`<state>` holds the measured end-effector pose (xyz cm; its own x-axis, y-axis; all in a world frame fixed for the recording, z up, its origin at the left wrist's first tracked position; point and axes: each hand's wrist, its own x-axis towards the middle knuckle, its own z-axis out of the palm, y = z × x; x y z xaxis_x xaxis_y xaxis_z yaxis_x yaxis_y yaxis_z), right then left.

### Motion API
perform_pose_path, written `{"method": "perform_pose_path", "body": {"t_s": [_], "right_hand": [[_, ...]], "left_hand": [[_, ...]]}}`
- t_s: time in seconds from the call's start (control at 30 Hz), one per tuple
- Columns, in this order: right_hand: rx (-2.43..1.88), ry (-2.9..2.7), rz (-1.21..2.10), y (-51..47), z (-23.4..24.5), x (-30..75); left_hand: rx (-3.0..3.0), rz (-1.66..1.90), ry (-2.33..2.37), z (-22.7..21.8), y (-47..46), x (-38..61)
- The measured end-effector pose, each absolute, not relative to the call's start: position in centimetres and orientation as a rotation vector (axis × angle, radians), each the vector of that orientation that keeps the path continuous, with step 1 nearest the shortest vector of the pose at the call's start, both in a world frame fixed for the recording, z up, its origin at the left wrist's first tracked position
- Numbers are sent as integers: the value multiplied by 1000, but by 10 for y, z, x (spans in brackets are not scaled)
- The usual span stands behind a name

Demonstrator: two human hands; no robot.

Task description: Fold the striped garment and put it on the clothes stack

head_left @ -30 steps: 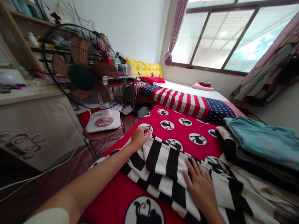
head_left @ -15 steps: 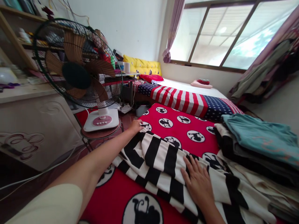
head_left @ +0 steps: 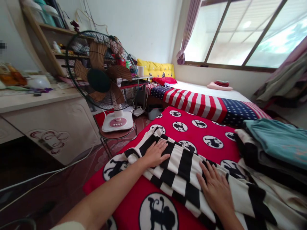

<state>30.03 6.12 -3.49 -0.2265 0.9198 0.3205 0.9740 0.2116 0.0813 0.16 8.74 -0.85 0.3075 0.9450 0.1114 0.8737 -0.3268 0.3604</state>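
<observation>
A black-and-white striped knit garment [head_left: 178, 163] lies partly folded across a red bedcover [head_left: 130, 204] printed with dark monkey figures in white circles. My left hand [head_left: 157, 154] rests flat on the garment's left part, fingers spread and pointing away from me. Farther right, my right hand [head_left: 216, 187] also presses flat on the stripes, its fingers apart. Neither hand grips the cloth. The garment's right end runs toward a stack of folded clothes topped by a teal shirt [head_left: 278, 140].
A fan [head_left: 98, 80] stands on a round stool [head_left: 117, 133] left of the bed. Beside it is a pale cabinet [head_left: 62, 127] with cords on the floor. Behind lies another bed with a flag-patterned cover [head_left: 192, 103]. Clothes [head_left: 280, 76] hang at the right.
My left hand has come from the garment's far left edge onto its top and flattened out. My right hand stays flat on the garment. The view has swung left.
</observation>
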Motion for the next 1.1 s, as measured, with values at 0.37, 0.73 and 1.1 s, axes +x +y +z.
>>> {"method": "perform_pose_path", "body": {"t_s": [0.37, 0.73, 1.1], "right_hand": [[-1750, -2180, -190, 52, -22, 294], [-1599, -1523, -92, -21, -22, 348], [-1750, -1163, -38, -44, -15, 416]], "left_hand": [[2656, 604, 1447, -8, 35, 76], [2757, 648, 1287, -29, 35, 88], [2746, 631, 1055, -24, 20, 138]]}}
